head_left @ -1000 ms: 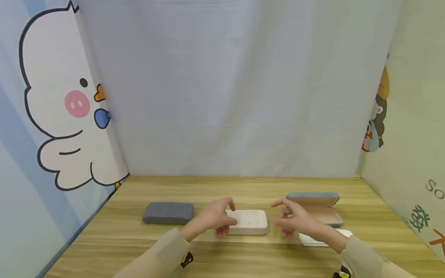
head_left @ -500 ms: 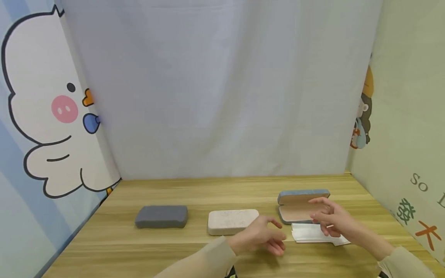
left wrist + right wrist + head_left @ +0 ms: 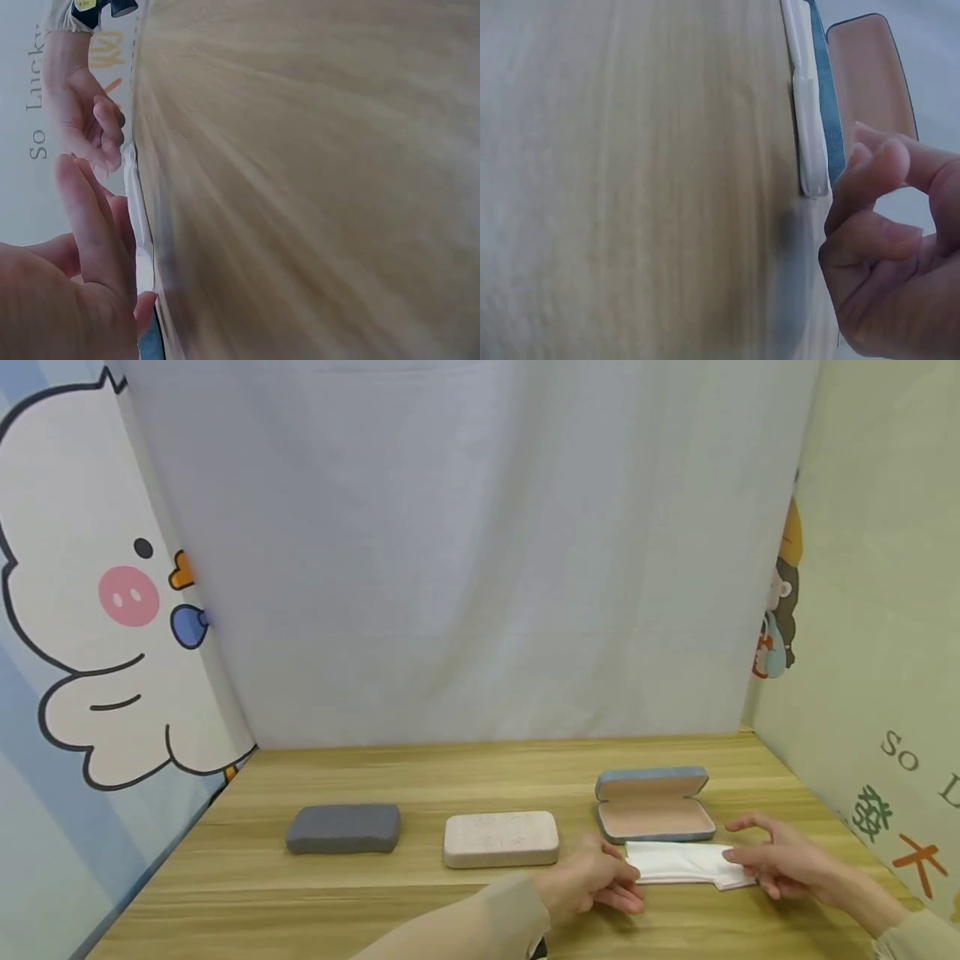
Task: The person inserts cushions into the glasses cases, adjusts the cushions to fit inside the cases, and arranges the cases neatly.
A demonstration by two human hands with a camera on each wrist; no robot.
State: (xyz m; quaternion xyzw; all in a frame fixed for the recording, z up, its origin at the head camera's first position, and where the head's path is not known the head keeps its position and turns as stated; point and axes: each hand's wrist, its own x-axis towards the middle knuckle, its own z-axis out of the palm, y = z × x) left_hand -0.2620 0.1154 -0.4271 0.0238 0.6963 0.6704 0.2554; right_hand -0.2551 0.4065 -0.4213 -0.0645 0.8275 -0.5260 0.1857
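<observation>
A folded white cloth or tissue (image 3: 678, 863) lies flat on the table, in front of an opened blue glasses case (image 3: 656, 818) with a pinkish-beige lining. At the cloth's left end is my left hand (image 3: 588, 878), its fingers fairly straight in the left wrist view. My right hand (image 3: 795, 864) is at the right end with the thumb reaching over the edge. In the right wrist view its fingers bend loosely beside the cloth (image 3: 808, 127), apart from it. Whether the left fingertips touch the cloth I cannot tell.
A cream glasses case (image 3: 501, 839) sits closed left of my left hand. Farther left is a closed grey glasses case (image 3: 343, 828). The wooden table (image 3: 300, 910) ends at a pale curtain (image 3: 480, 568) behind and printed side walls.
Both hands have moved right, away from the cream case, and come down to opposite ends of the white cloth. The view has shifted slightly; the cases look unmoved.
</observation>
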